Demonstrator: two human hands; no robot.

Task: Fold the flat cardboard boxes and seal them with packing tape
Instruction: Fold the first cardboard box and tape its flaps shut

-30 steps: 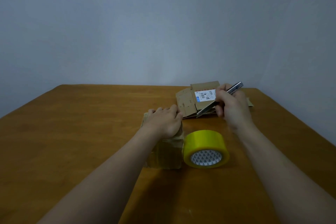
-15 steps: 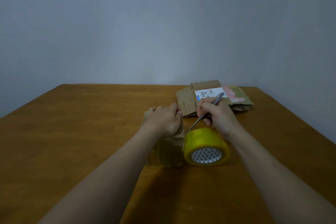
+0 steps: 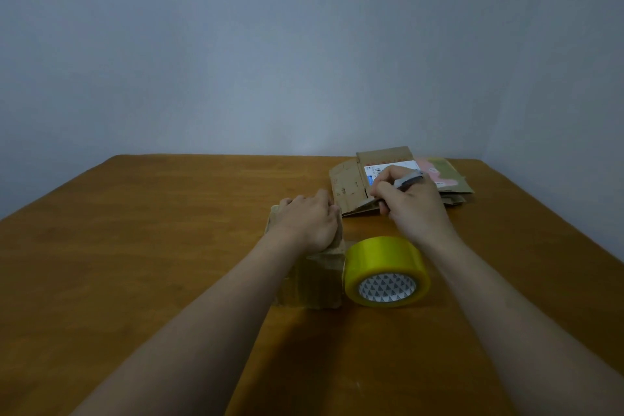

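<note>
table (image 3: 169,230): smooth brown wood.
box (image 3: 314,284): brown corrugated cardboard, folded into a small block, standing near the middle of the table.
left hand (image 3: 309,224): palm down on the box, fingers bent over its far top edge.
tape roll (image 3: 386,270): glossy yellow ring with a patterned white core, resting on its curved side against the box's right.
flat cardboard (image 3: 347,186): stacked sheets with a white label, far right.
right hand (image 3: 410,209): fist gripping a slim metal cutter (image 3: 410,180) over the flat cardboard.
</note>
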